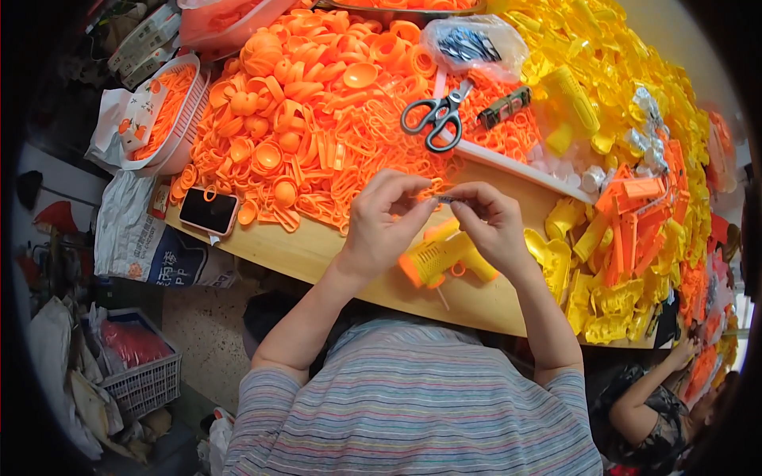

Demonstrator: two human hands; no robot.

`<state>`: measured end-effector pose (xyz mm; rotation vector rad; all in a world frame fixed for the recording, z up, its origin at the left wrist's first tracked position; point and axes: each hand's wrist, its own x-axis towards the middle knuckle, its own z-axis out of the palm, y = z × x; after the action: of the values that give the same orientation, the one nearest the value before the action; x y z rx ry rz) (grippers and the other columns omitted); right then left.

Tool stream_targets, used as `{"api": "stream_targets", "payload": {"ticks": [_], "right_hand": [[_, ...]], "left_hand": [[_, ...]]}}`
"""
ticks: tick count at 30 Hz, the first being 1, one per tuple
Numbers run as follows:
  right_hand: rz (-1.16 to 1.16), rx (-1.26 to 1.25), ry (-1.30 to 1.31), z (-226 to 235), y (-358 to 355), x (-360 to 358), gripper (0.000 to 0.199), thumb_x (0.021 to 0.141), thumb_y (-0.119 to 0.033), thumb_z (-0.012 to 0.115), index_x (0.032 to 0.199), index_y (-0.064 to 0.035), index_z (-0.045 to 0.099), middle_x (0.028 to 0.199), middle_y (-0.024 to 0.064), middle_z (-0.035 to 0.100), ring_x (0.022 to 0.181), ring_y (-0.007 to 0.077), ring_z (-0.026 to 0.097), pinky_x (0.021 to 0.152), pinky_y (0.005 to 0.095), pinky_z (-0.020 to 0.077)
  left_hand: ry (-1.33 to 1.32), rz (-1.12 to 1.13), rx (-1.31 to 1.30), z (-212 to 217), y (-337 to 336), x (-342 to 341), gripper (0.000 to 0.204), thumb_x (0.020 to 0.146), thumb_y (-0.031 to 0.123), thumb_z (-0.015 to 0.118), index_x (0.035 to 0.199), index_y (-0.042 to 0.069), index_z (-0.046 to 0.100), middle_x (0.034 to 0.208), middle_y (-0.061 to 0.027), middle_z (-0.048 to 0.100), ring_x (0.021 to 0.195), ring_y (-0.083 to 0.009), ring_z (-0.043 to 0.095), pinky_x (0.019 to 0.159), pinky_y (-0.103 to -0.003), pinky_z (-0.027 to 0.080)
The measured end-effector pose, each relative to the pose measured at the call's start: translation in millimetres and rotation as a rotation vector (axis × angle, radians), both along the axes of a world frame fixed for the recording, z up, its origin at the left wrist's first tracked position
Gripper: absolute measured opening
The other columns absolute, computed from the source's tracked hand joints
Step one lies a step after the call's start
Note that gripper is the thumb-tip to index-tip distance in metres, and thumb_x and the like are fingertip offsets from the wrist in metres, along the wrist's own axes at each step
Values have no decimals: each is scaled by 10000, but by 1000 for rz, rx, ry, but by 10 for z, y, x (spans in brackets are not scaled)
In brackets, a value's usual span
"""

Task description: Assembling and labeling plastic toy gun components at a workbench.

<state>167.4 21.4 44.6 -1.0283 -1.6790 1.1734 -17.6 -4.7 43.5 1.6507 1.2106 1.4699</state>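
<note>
Both my hands meet above the near side of the wooden table. My left hand (386,218) is closed in a pinch, thumb and forefinger at one end of a small dark strip (445,200). My right hand (490,220) pinches the strip's other end. A small orange plastic piece (433,188) shows beside my left fingertips; whether it is joined to the strip I cannot tell. Just below my hands lies a yellow and orange toy gun (446,258) on its side, partly covered by my right hand. A thin pale stick pokes out beneath it.
Orange plastic parts (317,135) heap across the table's left and back, yellow parts (611,95) on the right. Scissors (436,117) lie near a white tray edge (516,165). A phone (209,210) rests at left, by a white basket (176,147). Another person's arm (647,397) shows lower right.
</note>
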Motion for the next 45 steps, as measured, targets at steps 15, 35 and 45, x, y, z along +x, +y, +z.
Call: {"api": "stream_targets", "payload": {"ticks": [15, 35, 45], "right_hand": [[-323, -508, 593, -346, -567, 195, 155, 919, -95, 650, 1023, 20, 637, 873, 112, 686, 733, 164, 681, 655, 276, 579], [-274, -407, 504, -419, -670, 244, 265, 963, -87, 583, 1178, 65, 605, 993, 156, 689, 783, 204, 709, 715, 301, 600], [-246, -446, 489, -377, -686, 225, 268, 975, -85, 555, 1196, 60, 597, 1009, 155, 683, 803, 202, 709, 734, 302, 597]], "left_hand": [[-173, -125, -193, -322, -178, 159, 139, 940, 31, 601, 1068, -9, 640, 842, -42, 642, 728, -83, 614, 643, -226, 527], [-581, -263, -667, -296, -276, 213, 199, 937, 15, 580, 1122, -38, 629, 921, -83, 665, 796, -109, 647, 733, -243, 568], [-591, -270, -702, -289, -279, 224, 210, 931, 4, 574, 1126, -42, 639, 933, -87, 673, 785, -121, 667, 739, -249, 580]]}}
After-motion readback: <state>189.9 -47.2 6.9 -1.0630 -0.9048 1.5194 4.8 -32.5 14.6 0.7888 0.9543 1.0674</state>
